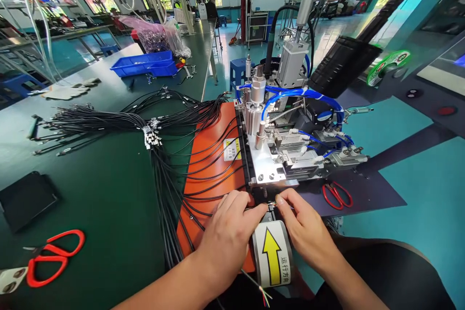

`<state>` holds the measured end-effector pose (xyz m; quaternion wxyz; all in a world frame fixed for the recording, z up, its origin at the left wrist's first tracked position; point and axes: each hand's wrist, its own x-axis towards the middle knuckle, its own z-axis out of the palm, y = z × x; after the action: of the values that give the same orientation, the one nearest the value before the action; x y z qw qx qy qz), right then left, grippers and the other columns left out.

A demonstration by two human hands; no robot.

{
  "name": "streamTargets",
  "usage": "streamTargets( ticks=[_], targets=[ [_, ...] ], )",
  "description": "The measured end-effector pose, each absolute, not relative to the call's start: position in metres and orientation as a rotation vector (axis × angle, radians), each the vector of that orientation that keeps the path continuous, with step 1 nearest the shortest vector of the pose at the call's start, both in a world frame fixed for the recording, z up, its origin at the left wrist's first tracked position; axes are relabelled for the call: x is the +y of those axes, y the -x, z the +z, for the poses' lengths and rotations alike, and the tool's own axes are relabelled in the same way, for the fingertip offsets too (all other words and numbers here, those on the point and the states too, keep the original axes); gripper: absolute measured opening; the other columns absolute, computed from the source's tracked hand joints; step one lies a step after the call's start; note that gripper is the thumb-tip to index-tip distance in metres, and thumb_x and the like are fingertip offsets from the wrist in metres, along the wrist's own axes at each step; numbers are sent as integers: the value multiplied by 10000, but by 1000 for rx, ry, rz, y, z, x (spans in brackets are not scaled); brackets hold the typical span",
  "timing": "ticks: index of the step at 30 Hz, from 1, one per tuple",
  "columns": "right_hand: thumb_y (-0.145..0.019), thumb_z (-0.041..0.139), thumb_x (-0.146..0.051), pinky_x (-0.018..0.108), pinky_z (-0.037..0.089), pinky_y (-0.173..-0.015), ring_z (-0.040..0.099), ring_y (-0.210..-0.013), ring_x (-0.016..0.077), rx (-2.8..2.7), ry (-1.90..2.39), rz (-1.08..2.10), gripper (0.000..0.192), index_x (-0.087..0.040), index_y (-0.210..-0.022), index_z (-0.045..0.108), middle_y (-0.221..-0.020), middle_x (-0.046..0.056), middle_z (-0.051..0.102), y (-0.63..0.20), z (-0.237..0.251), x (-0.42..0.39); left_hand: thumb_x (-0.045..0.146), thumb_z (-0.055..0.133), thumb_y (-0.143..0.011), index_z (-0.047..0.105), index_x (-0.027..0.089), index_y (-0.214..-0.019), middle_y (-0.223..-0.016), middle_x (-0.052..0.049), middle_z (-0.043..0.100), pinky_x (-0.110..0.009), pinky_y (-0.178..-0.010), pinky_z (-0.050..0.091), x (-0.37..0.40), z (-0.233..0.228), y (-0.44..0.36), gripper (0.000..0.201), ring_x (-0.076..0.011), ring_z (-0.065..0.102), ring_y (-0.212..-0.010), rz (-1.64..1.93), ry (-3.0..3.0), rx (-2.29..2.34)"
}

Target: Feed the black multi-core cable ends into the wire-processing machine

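My left hand point(228, 235) and my right hand point(305, 227) meet fingertip to fingertip at the front of a small metal machine point(279, 150) with blue air hoses. Both pinch a thin cable end point(271, 203) at the machine's mouth, just above a roll with a yellow arrow label point(272, 254). Thin coloured wires point(263, 293) trail out below my left wrist. The machine stands beside an orange plate point(210, 164) crossed by black cables.
A large bundle of black cables point(109, 123) fans over the green bench. Red scissors point(51, 254) lie at front left, a second pair point(337, 194) right of the machine. A blue tray point(145, 64) sits farther back, a black pad point(25, 198) at left.
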<state>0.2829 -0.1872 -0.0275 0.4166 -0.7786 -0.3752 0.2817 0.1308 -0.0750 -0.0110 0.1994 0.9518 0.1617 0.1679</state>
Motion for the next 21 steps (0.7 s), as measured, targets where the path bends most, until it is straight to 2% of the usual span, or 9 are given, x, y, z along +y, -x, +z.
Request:
streamTargets(
  ticks=[4, 12, 21],
  targets=[
    [-1021, 375, -453, 272, 418, -680, 525, -733, 154, -962, 1941, 643, 309, -221, -869, 510, -785, -9, 561, -281, -35, -188, 59, 459, -925, 632, 182, -1184, -1009, -88, 569, -398, -779, 519, -71, -10, -122, 335, -229, 515, -905, 515, -2623, 427],
    [-1032, 355, -422, 264, 411, -651, 502, -697, 151, -946, 1928, 609, 308, -218, -846, 492, -761, -6, 530, -278, -40, -186, 13, 432, -934, 654, 127, -1038, -873, -54, 564, -284, -722, 482, -67, -16, -124, 271, -161, 517, -821, 669, -2417, 427],
    [-1014, 382, -476, 267, 400, -635, 487, -679, 148, -812, 1886, 706, 337, -216, -846, 516, -753, -6, 527, -275, -41, -187, -14, 446, -915, 662, 114, -1004, -884, -63, 584, -292, -738, 466, -66, -14, -128, 266, -168, 508, -840, 698, -2403, 384]
  ],
)
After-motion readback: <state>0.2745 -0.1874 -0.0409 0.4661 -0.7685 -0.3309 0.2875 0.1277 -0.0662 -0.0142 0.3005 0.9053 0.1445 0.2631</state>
